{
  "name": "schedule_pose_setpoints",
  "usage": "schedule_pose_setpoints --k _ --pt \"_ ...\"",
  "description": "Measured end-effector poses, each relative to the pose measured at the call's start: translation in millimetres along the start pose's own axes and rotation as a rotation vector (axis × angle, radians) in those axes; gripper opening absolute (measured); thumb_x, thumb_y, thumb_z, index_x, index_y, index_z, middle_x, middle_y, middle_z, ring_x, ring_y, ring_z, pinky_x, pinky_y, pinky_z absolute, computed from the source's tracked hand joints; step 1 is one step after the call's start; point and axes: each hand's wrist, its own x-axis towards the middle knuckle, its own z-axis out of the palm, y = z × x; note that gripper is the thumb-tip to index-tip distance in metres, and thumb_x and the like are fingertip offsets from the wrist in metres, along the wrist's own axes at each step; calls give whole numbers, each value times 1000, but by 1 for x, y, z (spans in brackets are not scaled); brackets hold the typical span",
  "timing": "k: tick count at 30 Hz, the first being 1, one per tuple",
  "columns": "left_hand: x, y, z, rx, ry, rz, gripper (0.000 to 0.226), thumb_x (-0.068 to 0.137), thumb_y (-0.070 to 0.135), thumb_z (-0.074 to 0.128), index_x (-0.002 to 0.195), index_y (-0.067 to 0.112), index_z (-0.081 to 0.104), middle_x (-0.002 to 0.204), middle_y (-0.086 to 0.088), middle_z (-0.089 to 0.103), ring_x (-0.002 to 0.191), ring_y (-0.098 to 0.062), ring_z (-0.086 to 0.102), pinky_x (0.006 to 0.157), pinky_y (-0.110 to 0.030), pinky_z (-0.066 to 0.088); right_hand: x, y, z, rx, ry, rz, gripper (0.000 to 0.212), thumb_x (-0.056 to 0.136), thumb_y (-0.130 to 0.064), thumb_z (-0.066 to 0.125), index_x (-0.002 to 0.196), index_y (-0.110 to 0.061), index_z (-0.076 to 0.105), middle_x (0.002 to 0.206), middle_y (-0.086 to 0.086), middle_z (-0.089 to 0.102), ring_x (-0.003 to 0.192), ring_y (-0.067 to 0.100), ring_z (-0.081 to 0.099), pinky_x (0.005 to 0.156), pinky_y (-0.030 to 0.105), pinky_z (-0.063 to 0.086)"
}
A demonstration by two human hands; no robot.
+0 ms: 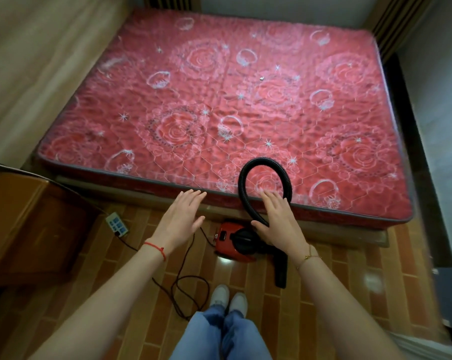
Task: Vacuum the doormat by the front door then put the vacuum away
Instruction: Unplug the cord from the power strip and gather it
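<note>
One red vacuum (pixel 232 242) sits on the brick-patterned floor (pixel 323 281) against the foot of the bed, its black hose (pixel 245 183) looping up onto the red mattress (pixel 219 87). Both hands hover flat above it, fingers straight, holding nothing: the right hand (pixel 277 219) over the hose, the left hand (pixel 180 216) apart to the side. A power strip (pixel 117 224) lies nearby.

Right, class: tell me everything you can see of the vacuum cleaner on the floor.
The vacuum cleaner is a small red canister with a black round top, looking like plastic, sitting on the brick-patterned floor at the foot of the bed. A black ribbed hose rises from it, loops over the red mattress edge and comes back down. A black nozzle tube lies beside it. A thin dark cord trails across the floor. Both hands hover open above it; touch cannot be told.
</note>
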Motion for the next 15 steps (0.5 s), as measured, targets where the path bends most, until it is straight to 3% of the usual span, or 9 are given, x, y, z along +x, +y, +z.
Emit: schedule_pose_setpoints --k 15 --pt "-117 3 -73 -15 164 -184 63 96 28 57 151 16 30 153 -4 36 146 -18 24 123 -36 13 -35 -64 -49 21 -44 -239 76 93 -45 57 154 -18 21 160 -1 21 150 20 7 123 43 9"
